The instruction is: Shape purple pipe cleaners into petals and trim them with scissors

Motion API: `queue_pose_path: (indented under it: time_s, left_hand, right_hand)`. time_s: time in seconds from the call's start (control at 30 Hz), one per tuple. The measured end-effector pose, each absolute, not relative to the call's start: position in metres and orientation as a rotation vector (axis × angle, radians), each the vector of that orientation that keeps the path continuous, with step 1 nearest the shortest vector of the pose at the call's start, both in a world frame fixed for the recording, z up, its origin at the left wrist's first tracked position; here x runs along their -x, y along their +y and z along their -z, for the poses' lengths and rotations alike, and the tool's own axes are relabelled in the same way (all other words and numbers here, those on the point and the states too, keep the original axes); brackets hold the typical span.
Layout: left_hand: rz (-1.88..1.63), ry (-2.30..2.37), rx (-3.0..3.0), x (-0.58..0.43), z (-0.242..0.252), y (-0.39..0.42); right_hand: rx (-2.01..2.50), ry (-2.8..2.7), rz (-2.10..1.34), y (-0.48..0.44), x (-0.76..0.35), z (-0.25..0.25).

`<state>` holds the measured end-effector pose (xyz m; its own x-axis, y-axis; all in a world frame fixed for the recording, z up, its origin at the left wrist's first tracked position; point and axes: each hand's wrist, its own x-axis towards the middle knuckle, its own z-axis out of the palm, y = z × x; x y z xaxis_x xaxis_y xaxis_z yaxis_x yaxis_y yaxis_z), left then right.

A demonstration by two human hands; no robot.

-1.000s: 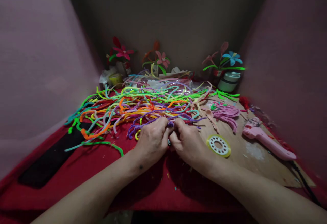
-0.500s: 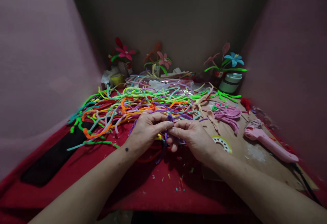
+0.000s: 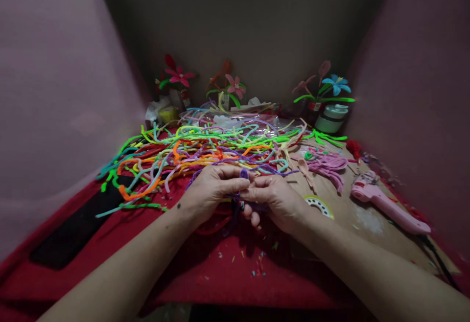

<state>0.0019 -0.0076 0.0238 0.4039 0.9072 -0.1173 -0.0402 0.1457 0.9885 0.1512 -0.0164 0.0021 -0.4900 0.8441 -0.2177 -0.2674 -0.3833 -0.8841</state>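
Note:
My left hand [image 3: 215, 187] and my right hand [image 3: 273, 199] meet at the middle of the red cloth [image 3: 205, 268], fingertips pinched together on a purple pipe cleaner [image 3: 244, 173]. A small bent loop of it sticks up between the thumbs, and its loose end hangs down below the hands toward the cloth. Just behind the hands lies a wide heap of pipe cleaners [image 3: 198, 150] in green, orange, yellow, purple and teal.
A pink glue gun [image 3: 385, 203] and a tape roll [image 3: 320, 205] lie on a brown board [image 3: 367, 224] at right, beside pink pipe-cleaner pieces [image 3: 326, 164]. Pipe-cleaner flowers [image 3: 235, 87] and a white-lidded jar [image 3: 330, 116] stand at the back. A black strip [image 3: 73, 229] lies at left.
Both hands lifted off the cloth and turned palms inward, bringing the purple pipe cleaner up between the fingertips. Over the last half second they barely moved.

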Motion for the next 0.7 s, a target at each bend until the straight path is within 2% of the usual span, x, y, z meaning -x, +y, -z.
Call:
queue_pose_path:
  time_s: [0.27,0.47,0.7]
  left_hand:
    - [-0.81,0.925,-1.134,-0.003,-0.022,-0.009]
    - [-1.234,1.267,-1.627,-0.016,-0.023,-0.018]
    - [-0.952,1.047,-1.37,-0.005,-0.027,-0.008]
  right_hand:
    - [0.828,-1.049,-2.009,-0.017,-0.151,-0.002]
    - [0.871,-0.929,-1.967,-0.018,-0.146,0.001]
    - [0.946,-0.975,-1.951,-0.021,-0.146,-0.002]
